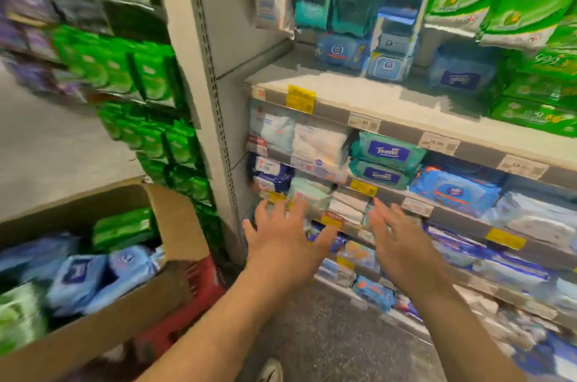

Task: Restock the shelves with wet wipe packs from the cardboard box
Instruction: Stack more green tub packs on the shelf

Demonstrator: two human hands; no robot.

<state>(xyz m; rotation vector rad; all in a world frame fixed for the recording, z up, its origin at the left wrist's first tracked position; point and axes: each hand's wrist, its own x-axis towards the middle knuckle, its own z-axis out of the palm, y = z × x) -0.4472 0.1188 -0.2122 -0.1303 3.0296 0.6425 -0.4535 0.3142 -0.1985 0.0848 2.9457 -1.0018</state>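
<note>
Beyond open hands (282,236), blurred shelf packs (312,194)

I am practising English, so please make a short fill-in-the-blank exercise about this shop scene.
1. Both hands, left hand and right hand, hold ____.
2. The cardboard box stands to the person's ____.
3. The box rests on a ____ basket.

Missing words: nothing; left; red

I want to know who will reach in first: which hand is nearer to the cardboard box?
Left. The left hand hovers open just right of the cardboard box flap, before the shelves. The right hand is farther right, also open and empty.
</note>
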